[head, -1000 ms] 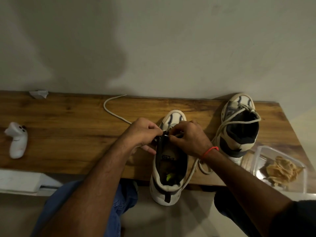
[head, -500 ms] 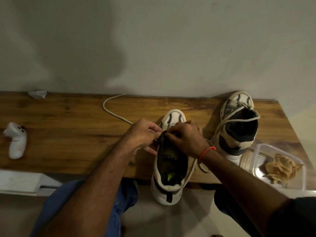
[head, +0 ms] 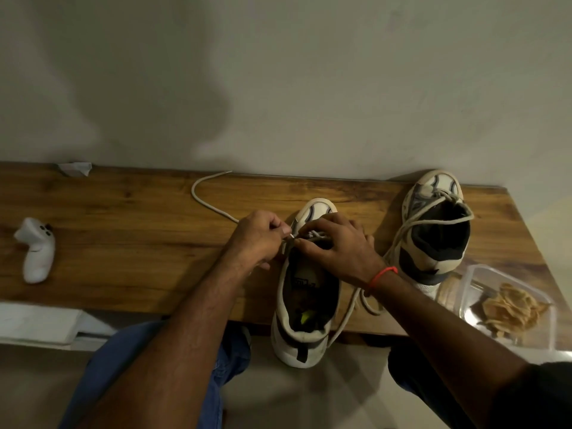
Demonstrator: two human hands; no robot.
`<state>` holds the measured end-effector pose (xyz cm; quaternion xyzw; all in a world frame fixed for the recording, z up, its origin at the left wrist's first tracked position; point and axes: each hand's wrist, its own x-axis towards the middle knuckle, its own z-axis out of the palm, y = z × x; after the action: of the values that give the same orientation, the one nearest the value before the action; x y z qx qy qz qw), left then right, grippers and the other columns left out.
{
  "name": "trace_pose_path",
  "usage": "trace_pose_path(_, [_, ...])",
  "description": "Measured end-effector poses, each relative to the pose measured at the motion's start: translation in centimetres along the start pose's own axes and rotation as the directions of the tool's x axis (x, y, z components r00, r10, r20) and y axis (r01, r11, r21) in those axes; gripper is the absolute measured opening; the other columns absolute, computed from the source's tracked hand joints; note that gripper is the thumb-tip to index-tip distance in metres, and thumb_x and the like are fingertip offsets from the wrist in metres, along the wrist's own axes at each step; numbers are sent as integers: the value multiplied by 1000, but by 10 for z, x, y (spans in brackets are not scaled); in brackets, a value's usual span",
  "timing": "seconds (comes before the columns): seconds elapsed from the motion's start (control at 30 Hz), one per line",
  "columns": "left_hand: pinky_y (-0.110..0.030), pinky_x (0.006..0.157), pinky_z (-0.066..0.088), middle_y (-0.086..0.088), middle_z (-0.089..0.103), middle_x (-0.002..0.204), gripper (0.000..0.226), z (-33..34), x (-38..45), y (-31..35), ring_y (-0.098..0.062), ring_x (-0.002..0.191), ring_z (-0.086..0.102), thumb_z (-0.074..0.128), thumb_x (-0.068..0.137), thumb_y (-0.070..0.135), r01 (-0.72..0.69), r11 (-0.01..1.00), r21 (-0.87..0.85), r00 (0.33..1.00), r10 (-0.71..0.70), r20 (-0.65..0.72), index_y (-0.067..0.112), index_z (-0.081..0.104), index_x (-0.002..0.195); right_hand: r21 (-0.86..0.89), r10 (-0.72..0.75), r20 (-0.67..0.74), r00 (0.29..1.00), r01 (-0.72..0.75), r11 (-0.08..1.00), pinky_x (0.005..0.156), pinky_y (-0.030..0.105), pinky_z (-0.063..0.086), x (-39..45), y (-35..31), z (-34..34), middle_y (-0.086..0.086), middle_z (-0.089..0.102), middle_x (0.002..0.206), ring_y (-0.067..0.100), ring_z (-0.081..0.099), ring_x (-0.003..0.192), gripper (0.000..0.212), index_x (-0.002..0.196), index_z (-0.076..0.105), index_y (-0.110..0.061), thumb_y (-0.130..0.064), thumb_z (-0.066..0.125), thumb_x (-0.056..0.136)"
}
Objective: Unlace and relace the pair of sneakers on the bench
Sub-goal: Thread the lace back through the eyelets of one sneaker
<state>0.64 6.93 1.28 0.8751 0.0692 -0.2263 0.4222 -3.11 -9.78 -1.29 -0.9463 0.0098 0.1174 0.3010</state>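
Both hands work at the forward eyelets of the near sneaker (head: 305,292). Left hand (head: 257,239): fingers curled, thumb and forefinger pinching the tip of the lace (head: 213,205), which trails away across the desk (head: 123,236) toward the wall. Right hand (head: 337,246): fingers bent over the tongue area, fingertips pressed to the shoe's upper at the same eyelet; whether it pinches lace cannot be told. Near sneaker: toe toward the wall, heel overhanging the desk's front edge, a loose lace hanging along its right side. Second sneaker (head: 433,230): right of it, near the desk's right end, loosely laced. White controller (head: 35,252): left on the desk. Clear container (head: 507,305) of crisps: front right corner.
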Motion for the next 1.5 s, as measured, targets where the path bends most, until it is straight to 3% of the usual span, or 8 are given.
trace_pose_path(0.4, [-40,69,64,2,68,108,15,-6,2,5,-15,78,74,47,107,29,-78,969,-235,960,9,-279,21,58,110,-110,-6,-2,1000,5,994,107,59,31,-6,-4,9,-2,36,145,27,28,136,78,127,46,-39,-83,34,64])
trace_pose_path(0.6, [-31,52,55,1,56,80,17,-33,19,5,-8,51,55,40,110,24,-356,579,-734,876,-68,-478,12,52,115,-107,-16,49,999,21,994,107,60,27,-6,-2,3,-2,33,148,27,25,138,73,128,46,-39,-78,39,66])
trace_pose_path(0.7, [-28,56,43,7,59,86,19,-21,17,2,-10,70,56,47,107,33,-265,935,-236,939,194,-286,23,60,114,-116,-18,57,998,24,993,107,60,25,-6,-1,1,-3,32,150,27,23,140,69,128,46,-39,-74,42,69])
trace_pose_path(0.87, [-33,75,50,5,65,109,13,-11,7,-9,-13,97,61,61,98,41,-216,894,392,959,120,255,29,66,99,-120,-14,67,998,22,993,109,62,23,-5,0,1,-3,31,152,29,20,142,67,131,44,-41,-74,45,72])
trace_pose_path(1.07, [-28,69,56,5,73,88,16,-40,18,9,-14,85,72,50,106,23,-393,617,-682,866,-1,-500,25,59,93,-99,-23,52,998,28,995,110,62,22,-2,4,-2,-2,30,152,30,21,142,53,130,46,-40,-62,60,84])
trace_pose_path(1.17, [-36,63,54,6,50,65,30,-56,22,3,-11,55,63,36,111,27,-159,218,-963,967,-163,-196,21,45,83,-105,-23,54,998,28,994,110,63,21,-1,5,-1,-3,30,152,29,20,142,54,130,47,-39,-62,60,83])
trace_pose_path(1.33, [-28,55,46,8,57,88,19,-28,5,4,-7,68,55,52,103,46,-193,976,-104,981,190,-46,29,61,107,-117,-30,43,999,35,992,110,63,23,-1,4,0,-3,30,152,29,19,142,52,130,47,-38,-60,61,84])
trace_pose_path(1.5, [-25,61,40,2,65,94,16,-16,4,-4,-9,80,59,58,101,35,-193,922,335,979,158,129,22,67,98,-119,-32,47,998,37,992,110,62,23,0,5,-1,-3,30,151,30,19,142,52,130,47,-40,-61,61,84])
